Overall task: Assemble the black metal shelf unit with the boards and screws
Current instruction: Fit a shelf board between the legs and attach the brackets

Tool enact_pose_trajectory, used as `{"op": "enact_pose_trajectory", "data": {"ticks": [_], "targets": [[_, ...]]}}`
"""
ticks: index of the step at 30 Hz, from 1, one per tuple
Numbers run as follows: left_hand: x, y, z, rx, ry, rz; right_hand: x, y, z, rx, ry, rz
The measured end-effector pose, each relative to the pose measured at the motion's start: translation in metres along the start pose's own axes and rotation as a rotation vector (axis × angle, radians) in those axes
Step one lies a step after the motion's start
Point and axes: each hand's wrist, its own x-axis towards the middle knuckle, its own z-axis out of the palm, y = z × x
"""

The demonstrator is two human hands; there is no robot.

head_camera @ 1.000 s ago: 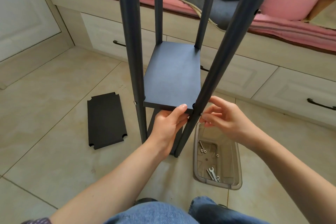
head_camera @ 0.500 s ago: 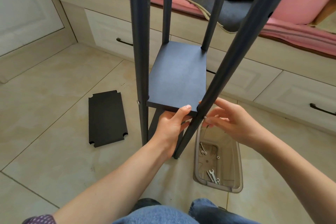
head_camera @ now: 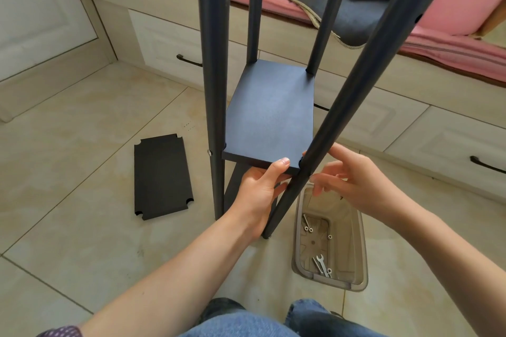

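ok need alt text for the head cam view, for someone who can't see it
A person's left hand grips the near edge of a dark shelf board set between four black metal posts, while the right hand works with its fingers at the near right post. On the tiled floor lie a spare notched board and a clear plastic bin holding screws and small wrenches.

Matt black board (head_camera: 269, 115), smooth metal poles (head_camera: 215, 63), translucent plastic tub (head_camera: 358, 254)
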Motion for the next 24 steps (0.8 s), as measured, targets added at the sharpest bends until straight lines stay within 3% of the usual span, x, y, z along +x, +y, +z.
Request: {"op": "enact_pose_trajectory", "data": {"ticks": [8, 16, 24], "targets": [[-0.003, 0.003, 0.001, -0.074, -0.062, -0.006, 0.000, 0.007, 0.004, -0.016, 0.081, -0.006], [-0.003, 0.005, -0.002, -0.040, -0.071, -0.005, 0.015, 0.002, -0.013, -0.082, -0.044, -0.066], [-0.005, 0.001, -0.003, 0.056, -0.013, 0.013, 0.008, 0.001, -0.006, -0.052, -0.051, -0.058]]}}
